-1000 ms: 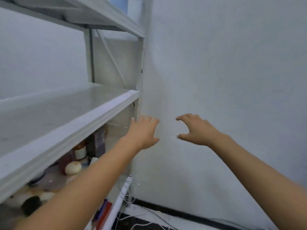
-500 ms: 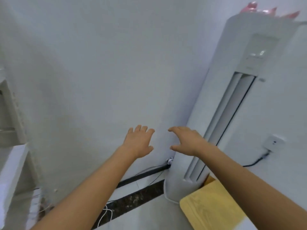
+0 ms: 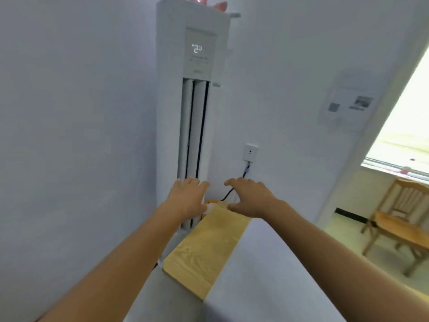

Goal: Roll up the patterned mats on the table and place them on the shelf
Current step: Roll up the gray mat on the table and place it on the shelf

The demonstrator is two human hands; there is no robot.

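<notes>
Pale wall backs one air conditioner, one tabletop; left hand and right hand hover spread.

Light wooden table, rounded corner bare; pale grey sheet flat across its right part

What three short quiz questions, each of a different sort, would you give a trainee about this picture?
1. True or false: the left hand holds a rolled mat.
2. What stands directly behind the left hand? A) a tall white floor-standing air conditioner B) a metal shelf C) a glass door
3. Which hand is nearer to the brown wooden chair?

Key: 1 false, it is open and holds nothing. 2 A. 3 the right hand.
</notes>
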